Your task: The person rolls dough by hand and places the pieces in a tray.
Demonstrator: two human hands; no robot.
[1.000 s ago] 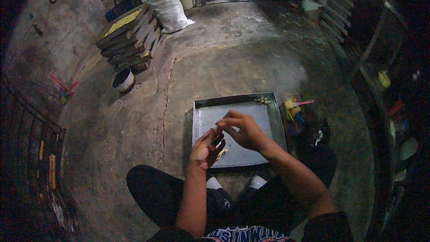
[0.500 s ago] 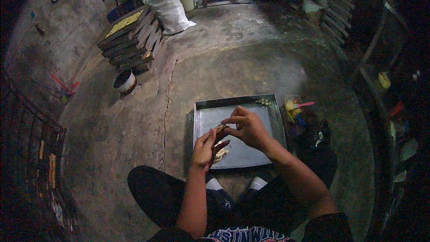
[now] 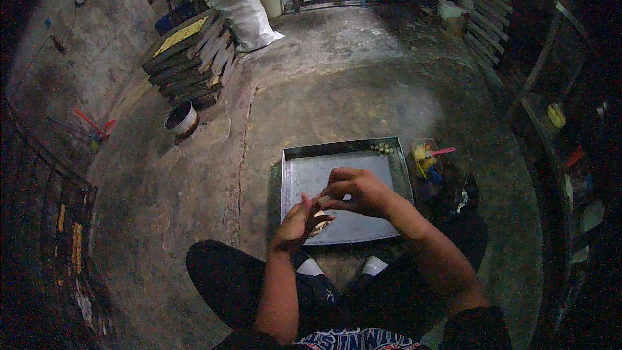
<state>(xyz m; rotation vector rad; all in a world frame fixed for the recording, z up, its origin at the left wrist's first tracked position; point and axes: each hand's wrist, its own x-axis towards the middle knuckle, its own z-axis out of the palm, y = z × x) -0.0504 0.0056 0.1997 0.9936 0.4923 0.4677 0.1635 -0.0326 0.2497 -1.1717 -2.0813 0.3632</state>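
Observation:
Over the metal tray (image 3: 298, 150) my two hands meet. My left hand (image 3: 295, 225) is cupped, its thumb up, around a small tan, dough-like piece, now mostly hidden by the fingers. From the right, my right hand (image 3: 358, 192) closes its thumb and fingertips in a pinch at the same piece. Below the left fingers, pale flat pieces (image 3: 319, 227) lie in the tray's near left part, partly covered by that hand. Several small greenish-yellow balls (image 3: 381, 149) sit in the tray's far right corner.
Right of the tray stands a small container (image 3: 424, 150) with a pink-handled brush (image 3: 442, 151). Farther left are a white round pot (image 3: 181, 118), stacked wooden trays (image 3: 188, 58) and a white sack (image 3: 245, 16). Dark racks line both sides. My bent legs flank the tray's near edge.
My right hand has come slightly down and its wrist has turned, fingers now over the left fingertips. The tan piece, visible before, is now mostly covered.

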